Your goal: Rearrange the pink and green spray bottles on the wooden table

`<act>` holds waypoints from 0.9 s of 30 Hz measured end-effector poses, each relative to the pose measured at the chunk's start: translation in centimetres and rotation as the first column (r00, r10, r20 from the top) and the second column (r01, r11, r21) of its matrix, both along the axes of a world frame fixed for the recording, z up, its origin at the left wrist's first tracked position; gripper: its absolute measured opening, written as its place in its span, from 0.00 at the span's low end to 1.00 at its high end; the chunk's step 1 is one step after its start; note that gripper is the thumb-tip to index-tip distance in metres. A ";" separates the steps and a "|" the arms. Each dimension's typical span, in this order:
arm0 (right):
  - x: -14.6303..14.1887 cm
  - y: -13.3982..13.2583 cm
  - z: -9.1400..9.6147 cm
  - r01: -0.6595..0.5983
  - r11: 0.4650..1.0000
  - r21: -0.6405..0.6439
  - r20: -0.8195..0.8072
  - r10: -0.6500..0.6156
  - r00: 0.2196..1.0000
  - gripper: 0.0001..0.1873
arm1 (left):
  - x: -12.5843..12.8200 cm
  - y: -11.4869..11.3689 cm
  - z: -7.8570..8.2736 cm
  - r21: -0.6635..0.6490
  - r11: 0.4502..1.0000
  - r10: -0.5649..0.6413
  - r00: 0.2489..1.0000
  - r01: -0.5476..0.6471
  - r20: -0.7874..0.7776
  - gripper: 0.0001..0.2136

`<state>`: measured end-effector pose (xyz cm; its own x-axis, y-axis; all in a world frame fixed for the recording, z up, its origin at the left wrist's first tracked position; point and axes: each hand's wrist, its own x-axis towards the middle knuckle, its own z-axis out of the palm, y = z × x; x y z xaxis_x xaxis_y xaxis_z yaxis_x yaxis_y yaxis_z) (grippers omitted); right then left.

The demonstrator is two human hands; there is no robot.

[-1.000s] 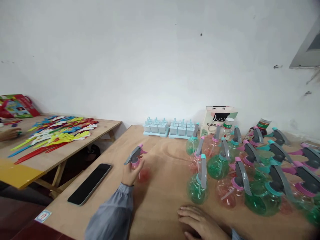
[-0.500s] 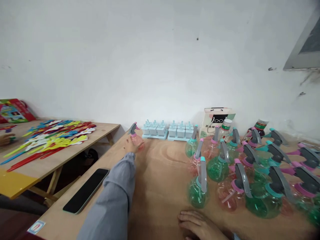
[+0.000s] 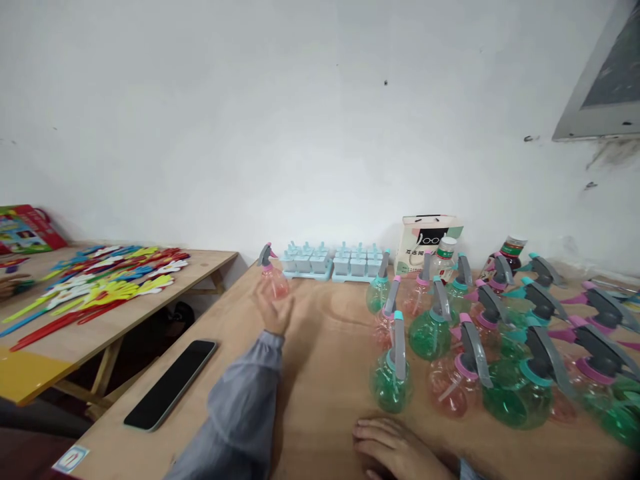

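Pink, round, clear-plastic spray bottle [image 3: 277, 284] stands upright at twelve o'clock from the nearer left hand [image 3: 275, 311], its fingers spread open, contact uncertain; the right hand [image 3: 393, 448] lies open toward five o'clock.

pink spray bottle [image 3: 278, 285]: see-through rounded body, pink collar, grey spray head with grey lever, pink nozzle. head fitted on. close to upright on wooden table [image 3: 320, 373], toward far left corner. nozzle to right, lever to left. just beside pale blue ice-pop moulds [image 3: 306, 265], on their left. lower part of body partly hidden.
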<state>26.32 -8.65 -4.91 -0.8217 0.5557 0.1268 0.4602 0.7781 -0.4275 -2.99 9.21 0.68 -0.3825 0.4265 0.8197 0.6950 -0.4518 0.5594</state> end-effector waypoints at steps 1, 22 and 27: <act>-0.1 0.0 -0.2 -0.002 1.000 0.021 0.000 0.002 1.000 0.17 | 1.8 -1.8 0.0 -0.014 0.978 -0.208 0.970 0.208 -0.124 0.30; -2.4 0.9 -5.3 -0.039 0.905 0.424 0.042 0.024 0.999 0.20 | 15.8 -12.5 0.5 -0.637 0.355 -0.812 0.563 0.684 0.151 0.44; -2.0 1.1 -5.6 -0.067 0.911 0.408 0.053 0.050 0.997 0.20 | 15.5 -13.3 0.8 -0.339 0.254 -0.765 0.402 0.906 0.502 0.29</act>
<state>24.30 -7.55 -10.49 -0.8603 0.4129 0.2989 0.4185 0.9069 -0.0484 12.52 -4.09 1.51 0.3406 0.8858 0.3153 -0.0560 -0.3157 0.9472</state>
